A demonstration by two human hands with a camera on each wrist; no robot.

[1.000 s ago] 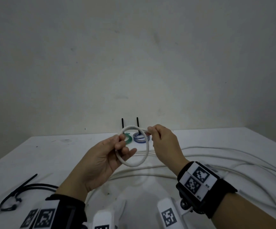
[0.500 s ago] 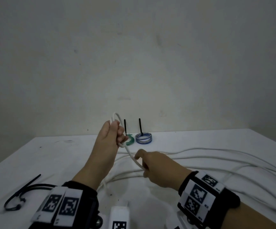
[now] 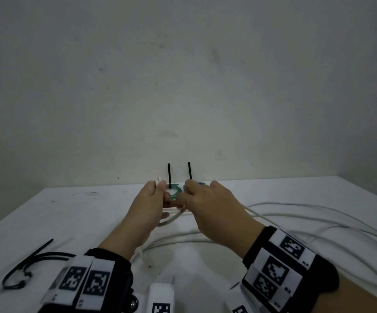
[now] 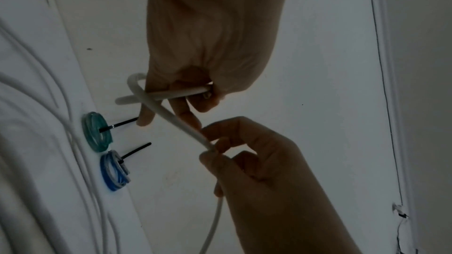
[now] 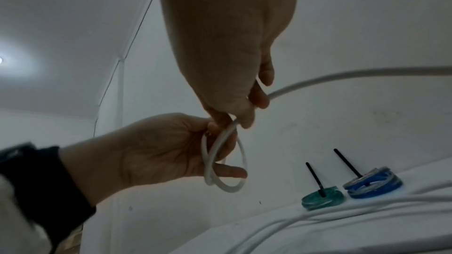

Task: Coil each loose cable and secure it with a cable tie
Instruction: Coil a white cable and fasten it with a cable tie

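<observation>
A long white cable [image 3: 295, 213] lies in loose curves over the right half of the white table [image 3: 70, 222]. My left hand [image 3: 160, 193] holds a small coil of it [image 5: 229, 161], about two turns, raised above the table, with the cut end sticking out past the fingers [image 4: 119, 100]. My right hand [image 3: 189, 195] is close beside it and pinches the running length of the cable [image 4: 181, 123] between thumb and fingers. From there the cable trails off to the right [image 5: 342, 74].
Behind the hands, near the wall, lie a tied green coil [image 5: 322, 200] and a tied blue coil [image 5: 371, 183], each with a black tie tail standing up. Loose black cable ties [image 3: 31, 260] lie at the table's front left.
My right hand slid down the cable, then came back up to my left hand with a further turn. The left hand kept hold of the coil throughout.
</observation>
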